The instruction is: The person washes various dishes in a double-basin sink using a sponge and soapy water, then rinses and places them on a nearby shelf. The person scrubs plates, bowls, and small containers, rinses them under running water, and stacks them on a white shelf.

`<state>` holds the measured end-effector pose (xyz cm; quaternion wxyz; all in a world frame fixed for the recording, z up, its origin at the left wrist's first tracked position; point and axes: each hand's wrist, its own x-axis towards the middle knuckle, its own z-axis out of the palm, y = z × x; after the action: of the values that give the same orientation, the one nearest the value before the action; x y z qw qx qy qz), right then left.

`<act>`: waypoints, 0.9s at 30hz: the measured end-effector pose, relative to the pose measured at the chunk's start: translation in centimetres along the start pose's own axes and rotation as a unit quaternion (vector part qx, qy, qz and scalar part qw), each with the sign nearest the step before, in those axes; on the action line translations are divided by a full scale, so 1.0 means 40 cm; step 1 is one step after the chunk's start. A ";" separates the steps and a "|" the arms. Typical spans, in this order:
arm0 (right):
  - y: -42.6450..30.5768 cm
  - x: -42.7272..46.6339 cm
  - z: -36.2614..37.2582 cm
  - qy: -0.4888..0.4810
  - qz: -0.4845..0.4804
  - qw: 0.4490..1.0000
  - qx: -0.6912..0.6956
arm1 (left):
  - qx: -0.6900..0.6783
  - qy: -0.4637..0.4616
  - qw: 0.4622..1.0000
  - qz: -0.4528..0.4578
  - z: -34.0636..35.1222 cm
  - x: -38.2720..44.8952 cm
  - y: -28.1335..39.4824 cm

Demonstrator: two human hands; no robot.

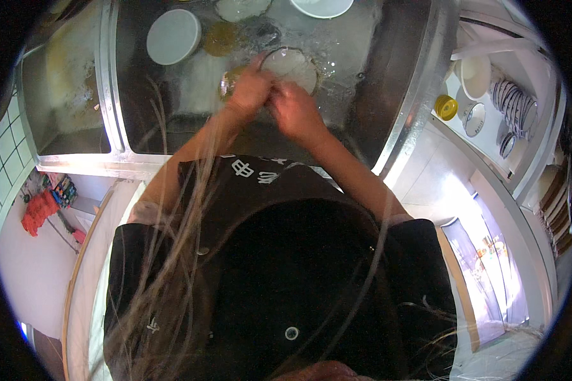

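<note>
Both of my hands are close together over a large metal sink basin (190, 90) with wet, shiny surfaces. My left hand (252, 88) is at the near left edge of a round, pale dish (291, 66); a yellowish round item (228, 83) lies beside it, partly hidden by the hand. My right hand (293, 107) is at the near edge of the same dish, its fingers bent and blurred. Whether either hand grips the dish cannot be told. Further off are a white round plate (174, 36), a yellow-brown round item (220, 39) and another white dish (321, 5).
A metal divider (108, 85) separates a second basin (69, 95) on the left. The sink's raised rim (407, 109) runs along the right. Beyond it, a rack shelf (481, 138) holds stacked bowls (512, 102), yellow dishes (445, 107) and a patterned bowl (474, 119).
</note>
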<state>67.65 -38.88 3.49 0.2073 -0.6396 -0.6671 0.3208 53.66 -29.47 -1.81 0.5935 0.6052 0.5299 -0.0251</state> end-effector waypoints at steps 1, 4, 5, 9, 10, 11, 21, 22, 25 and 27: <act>0.023 -0.026 0.005 0.002 -0.037 0.999 -0.024 | 0.079 -0.013 0.996 0.038 -0.025 0.013 -0.020; 0.078 -0.041 -0.033 -0.057 -0.115 0.986 -0.111 | -0.220 -0.089 0.955 -0.180 -0.093 -0.022 0.095; 0.081 -0.032 -0.046 -0.087 -0.142 0.976 -0.139 | -0.272 -0.059 0.949 -0.151 -0.068 -0.028 0.080; 0.008 0.001 0.020 -0.029 -0.038 0.999 0.021 | -0.267 0.016 0.958 -0.100 -0.020 -0.052 0.062; 0.005 0.002 0.035 -0.001 -0.035 0.997 0.068 | -0.218 0.017 0.972 -0.086 -0.029 -0.046 0.056; 0.005 0.002 0.044 0.027 -0.031 0.992 0.115 | -0.165 0.020 0.983 -0.073 -0.043 -0.043 0.047; 0.016 -0.005 0.028 0.016 -0.099 0.995 -0.011 | 0.172 0.039 0.971 0.159 -0.042 0.014 -0.141; 0.043 -0.016 0.004 0.014 -0.141 0.987 -0.073 | 0.130 0.024 0.981 0.139 -0.045 0.010 -0.127; 0.067 -0.026 -0.033 -0.063 -0.161 0.974 -0.143 | -0.331 -0.059 0.931 -0.142 -0.067 -0.042 0.054; 0.045 -0.015 -0.033 -0.091 -0.109 0.987 -0.082 | -0.316 -0.022 0.941 -0.121 -0.030 -0.044 0.043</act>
<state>69.92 -39.31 3.27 0.1269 -0.5460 -0.7729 0.2973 53.31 -29.21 0.89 0.7581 0.3171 0.5668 0.0592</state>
